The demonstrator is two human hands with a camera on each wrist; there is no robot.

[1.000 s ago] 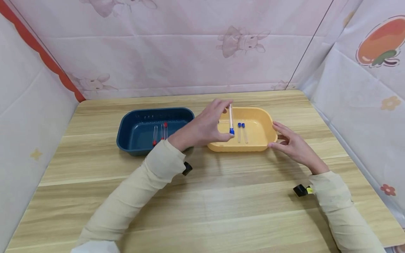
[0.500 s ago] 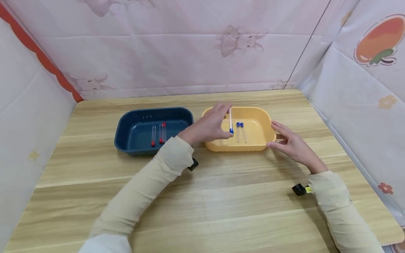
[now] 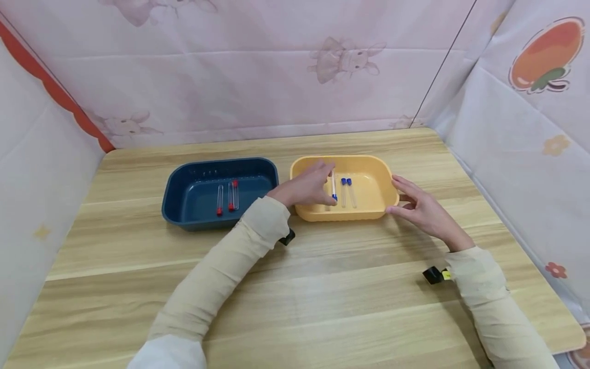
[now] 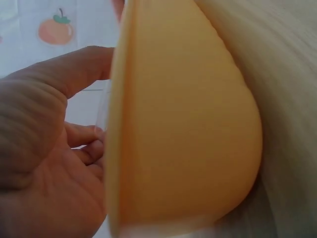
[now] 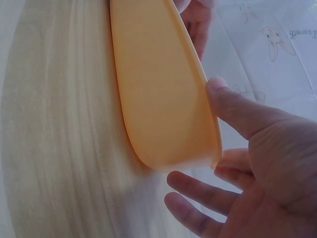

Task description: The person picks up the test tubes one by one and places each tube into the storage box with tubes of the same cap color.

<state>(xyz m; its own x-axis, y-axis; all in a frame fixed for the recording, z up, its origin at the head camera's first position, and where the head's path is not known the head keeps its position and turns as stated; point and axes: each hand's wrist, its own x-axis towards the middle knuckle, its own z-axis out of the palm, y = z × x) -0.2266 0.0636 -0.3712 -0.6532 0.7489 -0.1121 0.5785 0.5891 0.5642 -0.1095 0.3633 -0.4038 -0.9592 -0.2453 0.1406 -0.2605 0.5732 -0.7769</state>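
In the head view my left hand (image 3: 310, 187) is over the left part of the yellow tray (image 3: 364, 215). Between its thumb and fingers it pinches a clear test tube (image 3: 334, 185), upright, blue cap down. Two more blue-capped test tubes (image 3: 348, 193) lie side by side in this tray; whatever lies beneath the left hand is mostly hidden. My right hand (image 3: 421, 209) holds the tray's right end, thumb on the front rim and fingers at the side. The right wrist view shows its lower fingers (image 5: 198, 191) apart from the tray. The tray wall covers most of the tube in the left wrist view.
A dark blue tray (image 3: 184, 221) stands to the left, a small gap from the yellow one. It contains red-capped test tubes (image 3: 231, 197), one with its cap pointing away. Both trays stand on a wood-grain table (image 3: 322, 297), with printed cloth walls behind and beside it.
My left hand has come down toward the floor of the yellow tray, lowering the pinched test tube. The right hand keeps its place at the tray's end. The head view has shifted slightly.
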